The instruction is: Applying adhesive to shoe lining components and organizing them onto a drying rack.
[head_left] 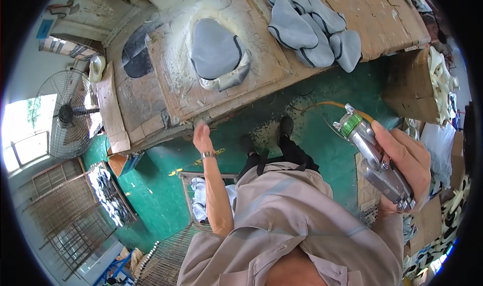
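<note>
Held up at the right, my right hand [405, 155] is closed around a metal spray gun [371, 152] with a green ring. A yellow hose [327, 104] runs up to the gun. My left hand [203, 138] hangs by the bench's front edge, fingers loosely extended, with nothing visible in it. Beyond it on the bench lies a rounded grey fabric piece [215, 48] with a dark edge. A silvery, crumpled-looking form [235, 75] shows under its near side. Several similar grey pieces [297, 27] lie overlapping farther right.
Pale residue coats the cardboard [173, 79] on the bench. A large fan [65, 110] stands at the left, near wire racks [70, 210]. A cardboard box [410, 87] of pale pieces stands at the right. A frame with grey pieces [198, 198] is beside my left arm.
</note>
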`<state>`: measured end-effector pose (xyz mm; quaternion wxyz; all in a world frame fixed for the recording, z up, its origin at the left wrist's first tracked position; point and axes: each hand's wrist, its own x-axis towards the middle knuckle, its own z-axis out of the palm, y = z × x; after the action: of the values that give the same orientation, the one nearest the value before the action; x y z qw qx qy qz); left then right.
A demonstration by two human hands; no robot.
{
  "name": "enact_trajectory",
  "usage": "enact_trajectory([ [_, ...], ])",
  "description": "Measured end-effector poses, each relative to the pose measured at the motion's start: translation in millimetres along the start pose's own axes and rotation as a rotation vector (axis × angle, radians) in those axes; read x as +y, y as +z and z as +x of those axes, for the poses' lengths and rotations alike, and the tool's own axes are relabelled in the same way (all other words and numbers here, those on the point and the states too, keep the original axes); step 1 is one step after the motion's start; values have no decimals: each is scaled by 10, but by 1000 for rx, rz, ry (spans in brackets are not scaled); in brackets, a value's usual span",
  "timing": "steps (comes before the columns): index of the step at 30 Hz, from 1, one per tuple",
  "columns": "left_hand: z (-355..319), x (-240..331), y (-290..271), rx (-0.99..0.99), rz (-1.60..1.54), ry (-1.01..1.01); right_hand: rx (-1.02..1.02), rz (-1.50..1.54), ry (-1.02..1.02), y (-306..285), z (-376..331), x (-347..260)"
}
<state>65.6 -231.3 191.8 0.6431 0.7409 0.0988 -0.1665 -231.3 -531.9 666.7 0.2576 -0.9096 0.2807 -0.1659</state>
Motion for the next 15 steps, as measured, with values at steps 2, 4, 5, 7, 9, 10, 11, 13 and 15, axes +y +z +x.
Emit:
enact_trajectory([
  [2, -192, -812, -883, 50, 167, -50, -17, 30, -55, 142, 46, -60],
  [4, -375, -1286, -975, -44, 480, -169, 29, -45, -31, -4, -2, -117],
  [5, -526, -1420, -984, -64, 734, -305, -155, -50, -184, -56, 9, -30],
  [7, -726, -2001, -1887, -633, 1610, 299, -328, 5, -419, -92, 83, -33],
  [9, -948, -2300, -1945, -871, 1719, -45, -168, -87, -215, 58, 0, -328],
  [10, -1025, -2397, -1950, -853, 1766, -198, 2, -156, -21, 167, -38, -397],
  [11, -1066, -2542, -2053, -636, 1447, -486, 12, -219, 7, 103, -17, -414],
  [13, -1123, -2655, -2205, -707, 1454, -487, 43, -201, 12, 197, 8, -463],
  [15, -1041, -2570, -1958, -793, 1548, -236, 91, -236, 49, 197, -40, -580],
])
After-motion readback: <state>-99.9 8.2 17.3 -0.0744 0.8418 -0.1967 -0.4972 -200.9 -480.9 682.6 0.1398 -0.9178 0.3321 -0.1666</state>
